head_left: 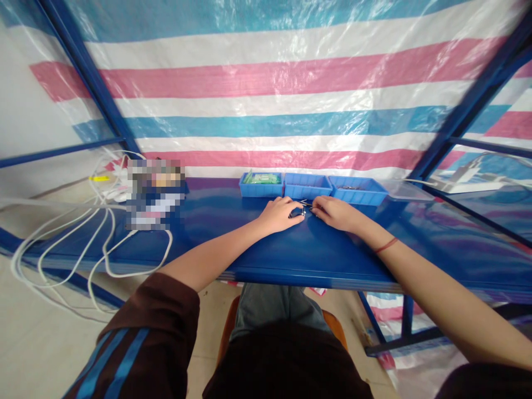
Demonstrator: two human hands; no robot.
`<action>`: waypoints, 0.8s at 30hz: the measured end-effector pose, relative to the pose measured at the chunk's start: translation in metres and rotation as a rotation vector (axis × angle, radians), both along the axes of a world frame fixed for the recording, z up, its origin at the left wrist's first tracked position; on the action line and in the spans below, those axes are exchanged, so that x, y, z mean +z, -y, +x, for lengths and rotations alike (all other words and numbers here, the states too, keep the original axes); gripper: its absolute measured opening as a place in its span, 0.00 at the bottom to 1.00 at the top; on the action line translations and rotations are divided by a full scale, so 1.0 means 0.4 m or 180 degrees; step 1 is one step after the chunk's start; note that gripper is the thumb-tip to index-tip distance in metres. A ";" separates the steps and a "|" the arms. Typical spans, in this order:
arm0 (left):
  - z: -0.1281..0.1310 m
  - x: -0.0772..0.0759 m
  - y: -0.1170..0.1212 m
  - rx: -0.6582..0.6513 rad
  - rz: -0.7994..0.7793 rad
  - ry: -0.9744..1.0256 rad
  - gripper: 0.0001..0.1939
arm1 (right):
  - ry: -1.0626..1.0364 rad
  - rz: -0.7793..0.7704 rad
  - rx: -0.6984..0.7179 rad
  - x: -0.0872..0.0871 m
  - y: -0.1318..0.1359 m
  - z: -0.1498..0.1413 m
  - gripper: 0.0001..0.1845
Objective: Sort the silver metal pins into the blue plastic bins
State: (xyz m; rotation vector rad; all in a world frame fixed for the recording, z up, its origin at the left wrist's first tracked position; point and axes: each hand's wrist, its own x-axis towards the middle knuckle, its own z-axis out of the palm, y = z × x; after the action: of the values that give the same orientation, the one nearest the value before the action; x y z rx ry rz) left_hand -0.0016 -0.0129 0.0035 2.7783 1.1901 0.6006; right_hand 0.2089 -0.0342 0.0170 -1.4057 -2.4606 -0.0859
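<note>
My left hand [279, 215] rests on the blue tabletop [266, 252], its thumb and fingers curved around a small dark and silvery piece [296, 212] too small to name. Close on its right, my right hand [332, 213] has its fingertips pressed together at the end of a thin dark piece [308, 206], whose kind I cannot make out. Thin metal bits [303, 201] lie between the two hands, just in front of the bins. Most of what the fingers grip is hidden.
Behind my hands stand a blue bin [261, 193] with green packets, a middle bin [306, 192] and a right bin [358, 197] with small metal parts. White cables [108, 244] loop at the left beside a blurred-out pile [155, 194]. A clear plastic lid [409, 190] lies right.
</note>
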 end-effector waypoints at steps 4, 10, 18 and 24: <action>0.004 -0.004 -0.006 -0.0064 -0.0017 0.0483 0.19 | -0.0460 0.0214 0.0256 -0.009 0.011 -0.026 0.13; 0.010 -0.003 -0.022 -0.0559 -0.0212 0.1000 0.13 | -0.1761 -0.0092 0.0496 0.000 0.011 -0.033 0.17; 0.011 0.002 -0.022 -0.0678 -0.0371 0.1450 0.11 | -0.3149 -0.0786 0.0434 0.014 0.015 -0.032 0.20; 0.016 -0.008 -0.021 -0.0662 -0.0518 0.1503 0.11 | -0.3326 -0.0709 0.0409 0.020 0.013 -0.037 0.19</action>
State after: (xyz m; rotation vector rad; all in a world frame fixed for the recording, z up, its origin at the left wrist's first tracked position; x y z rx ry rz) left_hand 0.0047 -0.0045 0.0004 2.3900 0.8002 1.0107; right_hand 0.1941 -0.0393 0.0251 -0.9627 -1.6721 0.7677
